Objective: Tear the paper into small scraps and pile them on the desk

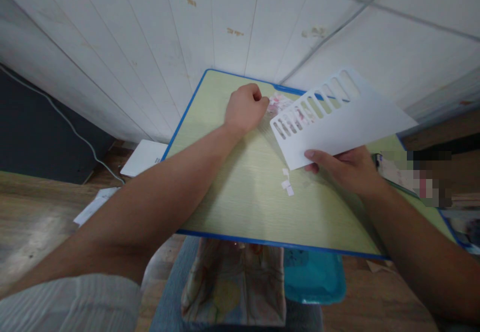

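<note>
My right hand grips a white sheet by its lower edge, thumb on top. A row of rounded slots of growing length is cut along the sheet's far side, and the sheet is tilted above the table. My left hand is closed, its fingers curled in, beside a small heap of pink and white paper scraps. Whatever those fingers hold, if anything, is hidden. A few small white paper bits lie on the table below the sheet's near corner.
The pale green table has a blue rim and stands against a white panelled wall. A phone lies at the right. Under the front edge are a patterned cloth bag and a teal basin. A white box is at the left.
</note>
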### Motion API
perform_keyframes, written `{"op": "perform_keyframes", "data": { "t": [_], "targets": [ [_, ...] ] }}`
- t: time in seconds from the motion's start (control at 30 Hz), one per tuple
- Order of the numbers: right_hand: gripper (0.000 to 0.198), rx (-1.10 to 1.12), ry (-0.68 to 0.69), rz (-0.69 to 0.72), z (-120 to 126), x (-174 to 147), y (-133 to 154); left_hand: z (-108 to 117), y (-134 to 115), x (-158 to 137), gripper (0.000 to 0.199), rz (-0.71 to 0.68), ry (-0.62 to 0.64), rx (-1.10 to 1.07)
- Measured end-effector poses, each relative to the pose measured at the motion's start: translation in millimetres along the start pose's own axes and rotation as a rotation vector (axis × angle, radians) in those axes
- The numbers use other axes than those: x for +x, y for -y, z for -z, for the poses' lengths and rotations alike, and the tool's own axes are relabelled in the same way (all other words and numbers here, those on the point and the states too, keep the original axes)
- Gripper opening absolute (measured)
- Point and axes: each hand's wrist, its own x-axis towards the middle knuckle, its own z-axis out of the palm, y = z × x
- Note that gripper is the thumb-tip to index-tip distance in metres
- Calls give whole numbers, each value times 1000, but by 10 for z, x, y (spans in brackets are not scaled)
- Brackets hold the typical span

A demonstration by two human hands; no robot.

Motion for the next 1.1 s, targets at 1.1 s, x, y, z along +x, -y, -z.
{"op": "perform_keyframes", "data": {
  "t": [1.1],
  "targets": [
    [34,0,-258,159,449,140,-247,44,-69,-21,20,29,7,46]
  ]
}}
